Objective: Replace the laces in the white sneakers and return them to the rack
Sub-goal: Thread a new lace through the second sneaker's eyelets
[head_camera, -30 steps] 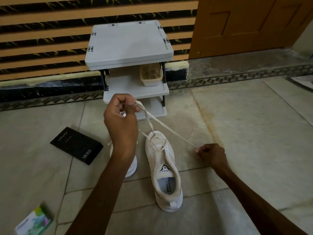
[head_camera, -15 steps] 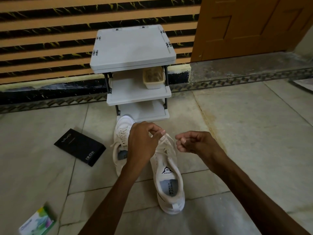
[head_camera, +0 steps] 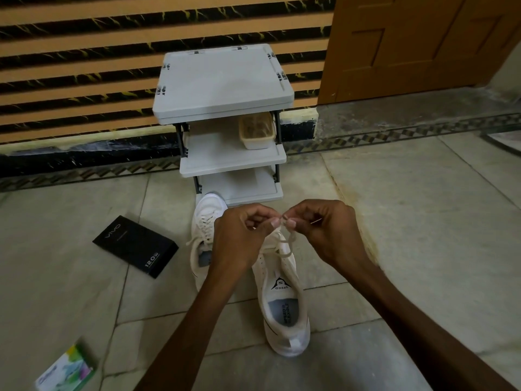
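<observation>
Two white sneakers lie on the tiled floor in front of the grey rack [head_camera: 222, 80]. The right sneaker [head_camera: 284, 300] points away from me, its heel toward me. The left sneaker [head_camera: 204, 230] lies beside it, partly behind my left forearm. My left hand [head_camera: 239, 235] and my right hand [head_camera: 324, 230] meet just above the right sneaker's upper eyelets. Both pinch the white lace [head_camera: 286, 238], fingertips almost touching, and the lace loops down to the shoe.
A black box [head_camera: 135, 245] lies on the floor to the left. A green and white packet [head_camera: 66, 372] sits at the lower left. A beige basket [head_camera: 256, 131] stands on the rack's middle shelf. A wooden door [head_camera: 423, 43] is at the right.
The lace was stretched wide between my raised left hand and my low right hand. Both hands have since come together above the right sneaker, still holding the lace.
</observation>
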### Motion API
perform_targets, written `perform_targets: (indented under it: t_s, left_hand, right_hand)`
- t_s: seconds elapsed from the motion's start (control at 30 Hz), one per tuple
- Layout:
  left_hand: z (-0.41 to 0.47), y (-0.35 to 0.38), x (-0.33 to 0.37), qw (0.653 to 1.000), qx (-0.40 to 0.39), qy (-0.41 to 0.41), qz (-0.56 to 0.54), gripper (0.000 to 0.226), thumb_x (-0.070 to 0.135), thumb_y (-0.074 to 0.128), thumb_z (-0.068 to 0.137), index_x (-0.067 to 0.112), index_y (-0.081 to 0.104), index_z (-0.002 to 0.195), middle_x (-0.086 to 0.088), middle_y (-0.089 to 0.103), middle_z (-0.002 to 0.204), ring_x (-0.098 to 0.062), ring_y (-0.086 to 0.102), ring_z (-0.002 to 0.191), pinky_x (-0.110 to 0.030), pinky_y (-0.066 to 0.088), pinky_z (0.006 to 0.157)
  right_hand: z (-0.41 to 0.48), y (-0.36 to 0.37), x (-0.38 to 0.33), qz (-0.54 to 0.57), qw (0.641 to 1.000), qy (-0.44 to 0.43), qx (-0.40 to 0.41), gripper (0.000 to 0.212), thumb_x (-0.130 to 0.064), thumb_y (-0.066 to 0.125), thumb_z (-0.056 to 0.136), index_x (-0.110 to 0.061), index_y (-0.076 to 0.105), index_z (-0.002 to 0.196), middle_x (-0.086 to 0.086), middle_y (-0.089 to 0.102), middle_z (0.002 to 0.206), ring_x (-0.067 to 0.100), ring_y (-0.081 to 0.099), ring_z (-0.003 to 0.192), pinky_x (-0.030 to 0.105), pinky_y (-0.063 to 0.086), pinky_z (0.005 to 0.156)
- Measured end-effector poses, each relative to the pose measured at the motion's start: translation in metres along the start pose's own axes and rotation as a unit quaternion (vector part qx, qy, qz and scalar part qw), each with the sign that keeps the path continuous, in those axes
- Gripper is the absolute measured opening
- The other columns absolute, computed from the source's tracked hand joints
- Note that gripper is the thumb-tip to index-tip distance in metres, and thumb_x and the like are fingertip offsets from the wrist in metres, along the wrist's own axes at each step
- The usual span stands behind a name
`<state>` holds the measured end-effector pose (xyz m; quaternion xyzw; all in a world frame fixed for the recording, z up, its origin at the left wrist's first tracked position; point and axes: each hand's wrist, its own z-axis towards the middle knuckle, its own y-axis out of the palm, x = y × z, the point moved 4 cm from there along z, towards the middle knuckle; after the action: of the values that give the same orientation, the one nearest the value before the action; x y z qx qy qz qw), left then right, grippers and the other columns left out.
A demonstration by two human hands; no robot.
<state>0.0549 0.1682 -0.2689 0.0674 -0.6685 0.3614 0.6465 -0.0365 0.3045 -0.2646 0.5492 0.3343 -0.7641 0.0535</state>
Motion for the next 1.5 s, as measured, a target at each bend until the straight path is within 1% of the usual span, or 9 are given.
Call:
perform_targets:
  t_s: [0.2, 0.47, 0.63, 0.7, 0.87, 0.93, 1.03, 1.27, 1.5]
  left_hand:
    - [0.0, -0.003, 0.001, 1.0, -0.009, -0.015, -0.001, 0.008, 0.021, 0.076, 0.081, 0.029, 0.074, 0.078, 0.012, 0.073, 0.075, -0.002, 0.068, 0.073, -0.023, 0.055, 0.073]
    - [-0.004, -0.008, 0.007, 1.0, 0.001, -0.006, -0.005, 0.006, 0.019, 0.077, 0.08, 0.023, 0.074, 0.077, 0.011, 0.072, 0.071, 0.001, 0.067, 0.067, -0.015, 0.053, 0.066]
    - [-0.005, -0.008, 0.013, 1.0, -0.012, 0.008, -0.013, 0.008, 0.016, 0.076, 0.081, 0.023, 0.074, 0.078, 0.01, 0.072, 0.072, -0.001, 0.068, 0.068, -0.017, 0.055, 0.068]
    - [-0.005, -0.009, 0.014, 1.0, -0.015, 0.009, -0.015, 0.006, 0.015, 0.075, 0.082, 0.021, 0.075, 0.08, 0.009, 0.072, 0.072, -0.002, 0.068, 0.068, -0.02, 0.056, 0.069]
    - [-0.007, -0.013, 0.018, 0.999, -0.016, 0.005, -0.04, 0.001, 0.019, 0.075, 0.082, 0.019, 0.074, 0.082, 0.007, 0.073, 0.072, -0.007, 0.069, 0.068, -0.027, 0.058, 0.071]
    - [-0.009, -0.014, 0.018, 0.999, -0.014, 0.003, -0.044, 0.003, 0.02, 0.076, 0.081, 0.02, 0.074, 0.08, 0.007, 0.073, 0.072, -0.007, 0.069, 0.068, -0.029, 0.058, 0.071]
    - [-0.011, -0.014, 0.017, 0.999, -0.005, -0.003, -0.053, 0.006, 0.018, 0.076, 0.081, 0.022, 0.073, 0.077, 0.008, 0.074, 0.072, -0.006, 0.069, 0.068, -0.029, 0.058, 0.072]
    - [-0.008, -0.016, 0.015, 0.996, -0.033, -0.024, -0.073, 0.002, 0.022, 0.075, 0.081, 0.021, 0.074, 0.08, 0.004, 0.074, 0.075, -0.014, 0.07, 0.07, -0.04, 0.059, 0.077]
    - [-0.005, -0.016, 0.016, 0.996, -0.05, -0.02, -0.078, 0.007, 0.018, 0.077, 0.08, 0.022, 0.073, 0.075, 0.001, 0.074, 0.073, -0.018, 0.071, 0.073, -0.04, 0.059, 0.077]
  right_hand:
    - [0.0, -0.001, -0.006, 0.003, 1.0, -0.016, -0.009, 0.007, -0.005, 0.077, 0.077, -0.012, 0.076, 0.08, -0.011, 0.069, 0.067, -0.001, 0.066, 0.064, 0.01, 0.05, 0.062]
    - [0.0, 0.001, -0.006, 0.032, 0.998, 0.001, -0.046, 0.009, -0.007, 0.075, 0.08, -0.014, 0.077, 0.085, -0.005, 0.075, 0.078, 0.006, 0.071, 0.073, 0.026, 0.058, 0.072]
    - [0.004, 0.003, -0.012, -0.003, 0.997, 0.034, -0.07, 0.025, -0.01, 0.08, 0.076, -0.019, 0.061, 0.09, -0.003, 0.072, 0.068, 0.0, 0.068, 0.064, 0.008, 0.049, 0.061]
    - [0.005, 0.003, -0.015, 0.007, 0.996, 0.042, -0.079, 0.028, -0.011, 0.079, 0.076, -0.019, 0.058, 0.092, -0.002, 0.073, 0.069, 0.001, 0.068, 0.065, 0.007, 0.049, 0.061]
    - [0.001, 0.004, -0.018, 0.06, 0.99, 0.024, -0.124, 0.012, -0.01, 0.073, 0.082, -0.011, 0.068, 0.093, 0.004, 0.075, 0.08, 0.019, 0.072, 0.078, 0.035, 0.059, 0.078]
    - [-0.003, 0.005, -0.017, 0.107, 0.984, 0.032, -0.135, 0.012, -0.009, 0.071, 0.083, -0.008, 0.069, 0.095, 0.008, 0.075, 0.082, 0.024, 0.071, 0.081, 0.034, 0.059, 0.077]
    - [-0.005, 0.006, -0.013, 0.141, 0.98, 0.065, -0.122, 0.019, -0.01, 0.073, 0.082, -0.008, 0.063, 0.098, 0.016, 0.072, 0.076, 0.016, 0.066, 0.069, 0.026, 0.053, 0.069]
    - [-0.002, 0.005, -0.013, 0.17, 0.976, 0.074, -0.111, 0.028, -0.007, 0.073, 0.081, -0.009, 0.052, 0.101, 0.005, 0.071, 0.069, 0.009, 0.065, 0.064, 0.018, 0.047, 0.061]
    - [0.001, 0.003, -0.012, 0.143, 0.98, 0.068, -0.121, 0.025, -0.009, 0.074, 0.081, -0.011, 0.053, 0.094, 0.004, 0.071, 0.067, 0.007, 0.064, 0.062, 0.017, 0.047, 0.059]
